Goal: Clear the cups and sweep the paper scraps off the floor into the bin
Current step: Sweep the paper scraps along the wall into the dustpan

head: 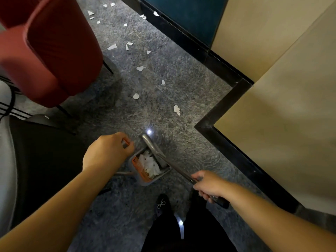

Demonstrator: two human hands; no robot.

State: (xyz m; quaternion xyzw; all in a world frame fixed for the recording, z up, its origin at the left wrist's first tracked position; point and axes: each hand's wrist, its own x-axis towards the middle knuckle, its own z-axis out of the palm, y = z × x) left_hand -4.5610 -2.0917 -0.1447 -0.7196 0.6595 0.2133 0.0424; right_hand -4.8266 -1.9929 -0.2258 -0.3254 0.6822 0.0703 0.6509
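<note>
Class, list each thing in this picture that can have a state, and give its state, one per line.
Left hand: grips the dustpan handle.
Right hand: grips the broom handle.
Dustpan: on the floor, holding white paper scraps.
Broom: head down at the dustpan's mouth.
Loose paper scraps: scattered on the floor, unswept.
Red chair: standing upright on the floor.

A grey speckled stone floor (181,84) is seen, edged on the right by a black skirting band (225,104). White paper scraps (176,110) are scattered across it, thinly in the middle and more thickly toward the far end. A dustpan (145,179) is set on the floor in the near part, with white scraps heaped inside it. A red upholstered chair (54,51) is stood on thin dark legs at the left. A dark shoe (161,204) is planted just behind the dustpan.
</note>
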